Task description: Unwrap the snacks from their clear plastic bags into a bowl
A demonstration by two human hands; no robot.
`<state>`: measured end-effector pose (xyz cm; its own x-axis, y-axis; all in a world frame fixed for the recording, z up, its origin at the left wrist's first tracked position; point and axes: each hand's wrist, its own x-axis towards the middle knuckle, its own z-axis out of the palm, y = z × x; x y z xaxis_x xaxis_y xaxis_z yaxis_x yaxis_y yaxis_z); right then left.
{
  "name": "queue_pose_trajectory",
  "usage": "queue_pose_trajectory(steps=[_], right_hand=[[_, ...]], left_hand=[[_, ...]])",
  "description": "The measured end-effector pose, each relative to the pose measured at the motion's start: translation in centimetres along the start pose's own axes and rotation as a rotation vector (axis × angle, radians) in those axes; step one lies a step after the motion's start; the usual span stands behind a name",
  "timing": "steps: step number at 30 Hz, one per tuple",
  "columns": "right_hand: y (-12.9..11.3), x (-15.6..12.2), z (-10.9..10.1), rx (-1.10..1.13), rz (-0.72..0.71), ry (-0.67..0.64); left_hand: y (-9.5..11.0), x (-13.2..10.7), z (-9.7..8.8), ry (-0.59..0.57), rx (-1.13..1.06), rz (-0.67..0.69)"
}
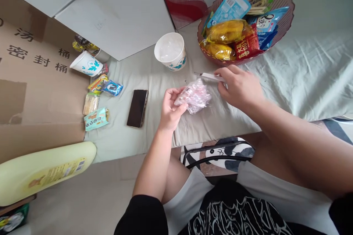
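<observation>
My left hand (171, 109) is closed on a crumpled clear plastic bag (196, 97) with pinkish and white tints, held low over the cloth. What is inside the bag, if anything, I cannot make out. To its right, my right hand (240, 85) grips a slim white utility knife (211, 76), its thin metal tip pointing left. The tip sits just above the bag, apart from it. Behind the bag stands a paper cup (170, 52) with blue leaf prints and clear plastic or something whitish in it.
A reddish ribbed bowl (286, 25) of packaged snacks stands at the back right, before a printed carton (176, 3). A phone (137, 108) lies left of my hands. Snack packets (97, 118) and a tilted paper cup (87, 64) line the cardboard box (49, 91).
</observation>
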<state>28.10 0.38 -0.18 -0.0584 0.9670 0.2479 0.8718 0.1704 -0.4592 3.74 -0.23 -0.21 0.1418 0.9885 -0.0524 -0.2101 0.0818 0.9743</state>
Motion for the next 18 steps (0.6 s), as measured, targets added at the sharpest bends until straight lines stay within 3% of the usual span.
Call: queue_pose_trajectory(steps=[4,8,11,13,14,16,18], right_hand=[[-0.6,-0.3,0.2,0.083,-0.081,-0.001],[-1.1,-0.5,0.2,0.207,-0.149,-0.080],[-1.5,-0.6,0.4,0.265,-0.245,-0.130],[-1.8,-0.7,0.6,0.287,-0.299,-0.145],[-2.0,-0.8,0.8,0.296,-0.319,-0.150],[-2.4,-1.1,1.1,0.312,-0.349,-0.159],[-2.8,-1.2,1.4,0.330,-0.373,-0.158]], left_hand=[[0.1,-0.1,0.1,-0.010,0.201,0.117],[0.6,-0.7,-0.9,0.016,0.450,0.092],[1.1,-1.4,-2.4,0.230,0.635,0.073],[1.4,-1.5,-3.5,0.401,0.703,0.150],[1.5,-1.5,-3.8,0.427,0.723,0.205],[1.4,-1.3,-3.9,0.337,0.750,0.287],[1.2,-1.0,-3.3,0.202,0.758,0.281]])
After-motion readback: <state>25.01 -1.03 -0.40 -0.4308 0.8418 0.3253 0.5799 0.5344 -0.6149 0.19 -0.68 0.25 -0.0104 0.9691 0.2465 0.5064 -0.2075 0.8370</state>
